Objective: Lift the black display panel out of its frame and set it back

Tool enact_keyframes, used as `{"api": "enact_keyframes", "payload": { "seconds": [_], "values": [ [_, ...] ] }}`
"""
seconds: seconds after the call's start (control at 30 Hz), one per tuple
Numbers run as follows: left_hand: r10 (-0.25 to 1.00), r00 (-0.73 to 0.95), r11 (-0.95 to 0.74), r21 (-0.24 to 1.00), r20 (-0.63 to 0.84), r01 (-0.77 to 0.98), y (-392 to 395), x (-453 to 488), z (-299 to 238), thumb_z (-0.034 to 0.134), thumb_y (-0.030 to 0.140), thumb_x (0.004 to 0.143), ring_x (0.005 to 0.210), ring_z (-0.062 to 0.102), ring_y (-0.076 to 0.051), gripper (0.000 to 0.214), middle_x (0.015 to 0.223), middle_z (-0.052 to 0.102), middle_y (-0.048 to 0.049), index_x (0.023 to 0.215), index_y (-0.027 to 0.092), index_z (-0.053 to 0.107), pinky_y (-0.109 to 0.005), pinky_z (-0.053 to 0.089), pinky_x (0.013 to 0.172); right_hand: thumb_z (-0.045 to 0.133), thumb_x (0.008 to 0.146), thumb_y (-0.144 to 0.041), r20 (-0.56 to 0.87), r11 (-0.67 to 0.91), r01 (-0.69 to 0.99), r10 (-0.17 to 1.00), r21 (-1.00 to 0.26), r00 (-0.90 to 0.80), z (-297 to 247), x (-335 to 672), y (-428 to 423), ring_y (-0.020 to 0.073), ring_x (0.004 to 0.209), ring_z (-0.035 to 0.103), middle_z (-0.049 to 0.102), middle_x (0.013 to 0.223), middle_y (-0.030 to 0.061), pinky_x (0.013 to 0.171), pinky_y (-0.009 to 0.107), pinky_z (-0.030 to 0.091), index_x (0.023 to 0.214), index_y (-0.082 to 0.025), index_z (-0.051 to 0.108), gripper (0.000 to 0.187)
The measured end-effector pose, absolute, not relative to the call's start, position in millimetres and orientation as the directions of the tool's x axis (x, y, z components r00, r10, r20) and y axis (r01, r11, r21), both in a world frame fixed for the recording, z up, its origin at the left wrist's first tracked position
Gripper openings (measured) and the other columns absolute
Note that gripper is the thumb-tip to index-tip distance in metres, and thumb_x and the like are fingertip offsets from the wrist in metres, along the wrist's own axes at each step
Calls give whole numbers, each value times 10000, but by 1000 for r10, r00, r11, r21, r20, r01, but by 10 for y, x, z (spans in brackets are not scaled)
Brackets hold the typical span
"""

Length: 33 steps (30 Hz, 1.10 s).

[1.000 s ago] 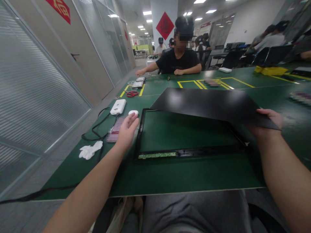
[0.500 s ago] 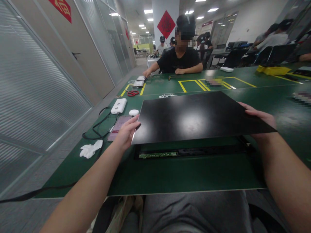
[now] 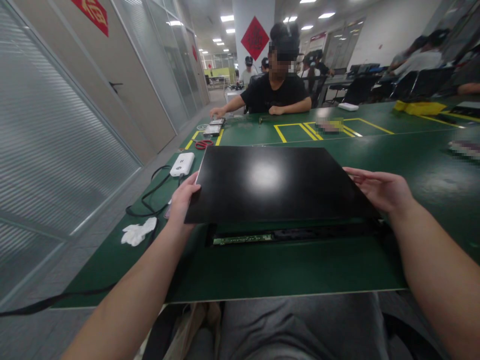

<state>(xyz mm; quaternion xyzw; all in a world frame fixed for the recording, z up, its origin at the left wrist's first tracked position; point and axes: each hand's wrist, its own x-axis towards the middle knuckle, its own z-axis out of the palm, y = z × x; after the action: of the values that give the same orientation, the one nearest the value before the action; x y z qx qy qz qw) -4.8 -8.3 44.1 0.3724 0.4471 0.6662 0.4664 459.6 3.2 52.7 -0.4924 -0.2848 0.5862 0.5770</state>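
Between my hands is a thin, glossy black display panel (image 3: 270, 187), held nearly flat above the table with a bright reflection on it. My left hand (image 3: 183, 197) grips its left edge, thumb on top and the other fingers partly hidden. At the right edge is my right hand (image 3: 384, 190), its fingers stretched along the side and supporting the panel there; the fingertips are partly covered. Below the panel lies a black frame (image 3: 318, 233) with a narrow green circuit board (image 3: 243, 239) along its near side. The panel hides most of the frame.
Left of the panel lie a white power bank (image 3: 182, 164), a black cable (image 3: 144, 197), a mostly covered phone (image 3: 167, 212) and crumpled white tissue (image 3: 138, 231). Red-handled scissors (image 3: 204, 144) lie farther back. Across the green table (image 3: 292, 272) sits another person (image 3: 277, 95), one arm reaching toward small boxes (image 3: 213, 129).
The panel has shifted left and turned slightly, now covering more of the phone and hiding the white earbud-like case. My right hand has moved left with it. The other person's hand has moved left.
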Motion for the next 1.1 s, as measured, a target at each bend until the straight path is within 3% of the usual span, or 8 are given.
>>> {"api": "enact_keyframes", "payload": {
  "seconds": [0.13, 0.37, 0.53, 0.67, 0.8, 1.1],
  "values": [
    [933, -341, -216, 935, 112, -283, -83, -31, 428, 675, 210, 569, 1047, 702, -283, 526, 1039, 780, -48, 1088, 161, 746, -353, 564, 929, 579, 557, -85, -260, -155, -392, 938, -907, 231, 493, 4650, 80, 235, 755, 728, 741, 862, 169, 601, 304, 615, 1039, -181, 648, 495],
    [930, -353, -202, 948, 106, -246, -115, -2, 393, 690, 221, 612, 1014, 716, -275, 502, 1059, 775, -42, 1110, 175, 735, -342, 585, 886, 600, 551, -106, -259, -159, -330, 922, -931, 288, 457, 4754, 102, 243, 717, 713, 745, 865, 184, 514, 280, 577, 971, -203, 615, 432],
    [926, -372, -172, 951, 67, -258, -151, 36, 448, 675, 200, 607, 1028, 713, -287, 483, 997, 781, -23, 1084, 196, 745, -360, 592, 901, 594, 585, -137, -297, -202, -315, 910, -927, 289, 490, 4720, 75, 135, 472, 493, 752, 874, 195, 373, 219, 438, 955, -215, 572, 379],
    [931, -361, -153, 953, 51, -260, -153, 25, 459, 681, 204, 609, 990, 719, -278, 458, 986, 780, -30, 1063, 191, 741, -342, 597, 849, 596, 611, -145, -314, -218, -336, 911, -916, 267, 477, 4715, 86, 77, 413, 288, 754, 934, 218, 324, 203, 332, 944, -223, 531, 348],
    [953, -302, -94, 969, 21, -230, -145, 14, 413, 715, 207, 607, 946, 731, -286, 573, 946, 779, -66, 1177, 164, 699, -359, 603, 790, 603, 629, -153, -338, -251, -306, 899, -918, 277, 453, 4748, 109, 64, 413, 238, 752, 996, 227, 295, 189, 261, 929, -226, 533, 317],
    [964, -265, -49, 973, -13, -226, -142, 43, 342, 748, 197, 615, 800, 725, -226, 584, 897, 776, -49, 1195, 164, 696, -323, 589, 724, 550, 683, -164, -301, -238, -219, 896, -946, 327, 529, 4669, 55, 59, 374, 199, 744, 807, 200, 271, 175, 198, 848, -215, 576, 174]
  ]
}}
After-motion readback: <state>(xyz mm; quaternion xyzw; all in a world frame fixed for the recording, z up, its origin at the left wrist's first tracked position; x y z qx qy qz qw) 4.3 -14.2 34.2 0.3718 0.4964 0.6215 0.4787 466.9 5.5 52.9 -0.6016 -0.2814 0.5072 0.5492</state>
